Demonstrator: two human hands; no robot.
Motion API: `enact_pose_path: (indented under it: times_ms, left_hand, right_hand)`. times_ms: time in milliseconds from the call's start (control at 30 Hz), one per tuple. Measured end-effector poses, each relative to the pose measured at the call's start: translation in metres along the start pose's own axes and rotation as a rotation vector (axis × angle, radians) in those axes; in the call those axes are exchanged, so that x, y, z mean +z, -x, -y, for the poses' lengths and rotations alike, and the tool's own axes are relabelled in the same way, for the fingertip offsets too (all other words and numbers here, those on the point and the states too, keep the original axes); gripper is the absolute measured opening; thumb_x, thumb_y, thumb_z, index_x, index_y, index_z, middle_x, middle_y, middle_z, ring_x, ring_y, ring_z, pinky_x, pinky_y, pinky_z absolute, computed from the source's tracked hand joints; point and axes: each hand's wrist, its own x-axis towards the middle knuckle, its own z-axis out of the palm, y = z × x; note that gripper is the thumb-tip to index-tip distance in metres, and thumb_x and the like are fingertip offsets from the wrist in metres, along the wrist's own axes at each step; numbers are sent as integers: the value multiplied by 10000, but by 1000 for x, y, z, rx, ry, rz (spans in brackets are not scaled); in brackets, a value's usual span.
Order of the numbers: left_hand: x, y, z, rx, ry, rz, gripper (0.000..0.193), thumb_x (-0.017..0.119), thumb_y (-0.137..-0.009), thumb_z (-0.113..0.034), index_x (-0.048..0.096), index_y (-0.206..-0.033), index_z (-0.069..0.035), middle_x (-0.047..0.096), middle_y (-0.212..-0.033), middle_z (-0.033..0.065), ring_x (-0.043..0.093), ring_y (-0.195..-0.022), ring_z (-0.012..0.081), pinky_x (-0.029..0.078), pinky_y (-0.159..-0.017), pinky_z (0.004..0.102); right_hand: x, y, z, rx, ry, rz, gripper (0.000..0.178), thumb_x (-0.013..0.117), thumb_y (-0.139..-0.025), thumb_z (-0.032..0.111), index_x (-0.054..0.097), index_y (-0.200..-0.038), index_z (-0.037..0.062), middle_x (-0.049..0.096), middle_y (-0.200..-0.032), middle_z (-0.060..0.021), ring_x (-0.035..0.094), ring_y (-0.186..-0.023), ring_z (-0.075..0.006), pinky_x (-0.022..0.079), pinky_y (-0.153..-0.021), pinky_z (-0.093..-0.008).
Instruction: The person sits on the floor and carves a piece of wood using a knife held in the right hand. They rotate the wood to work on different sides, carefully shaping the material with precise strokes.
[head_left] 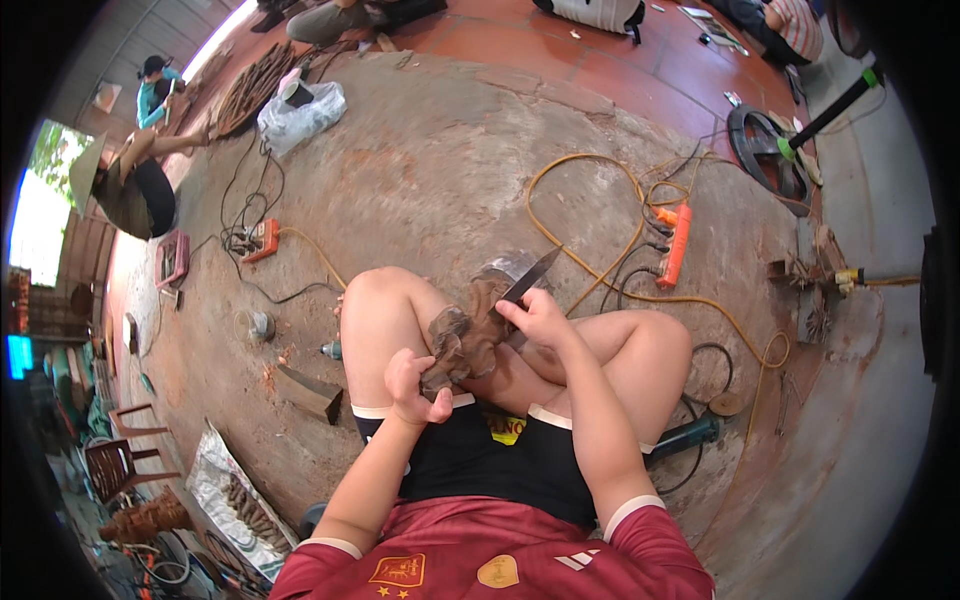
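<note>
A brown carved wooden piece [470, 342] with knobbly, folded shapes lies across my lap between my bent knees. My left hand [408, 388] is at its near left end, with the end of the wood between the fingers and the spread thumb. In a closed grip, my right hand [537, 318] holds a dark flat blade [534, 275] at the carving's right side. Its pointed tip aims up and to the right, away from me. Whether it is a knife or a file, I cannot tell; its lower end is hidden by the hand.
An orange power strip [676, 247] with a looping yellow cord lies at the right, another [262, 240] at the left. A wood block [308, 393] and a metal cup [258, 326] sit left of my knee. A teal power tool [690, 436] lies beside my right thigh. Other people sit farther off.
</note>
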Motion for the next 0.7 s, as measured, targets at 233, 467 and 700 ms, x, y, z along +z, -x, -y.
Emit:
enact_pose_path:
  times_ms: [233,467,700]
  left_hand:
    - [5,-7,0,21,70,-36,379,673,-649,-309,575,-820,16,433,-635,130,431,-525,299,359,-509,395]
    - [1,-8,0,47,55,-43,379,680,-652,-313,572,-821,9,448,-630,124,440,-512,296,362,-504,389]
    - [0,-6,2,47,53,-40,379,679,-657,-315,575,-829,7,446,-630,120,442,-513,288,358,-502,386]
  right_hand:
    - [-11,-7,-13,-8,176,-232,269,757,-869,222,697,-892,-39,702,-776,-49,605,-686,-95,496,-612,-288]
    - [-3,-3,1,59,162,-107,269,780,-852,231,703,-869,-26,693,-769,-29,585,-666,-74,485,-599,-273]
    - [-4,0,1,26,173,0,282,750,-877,230,679,-918,-40,706,-788,-60,616,-709,-101,503,-643,-297]
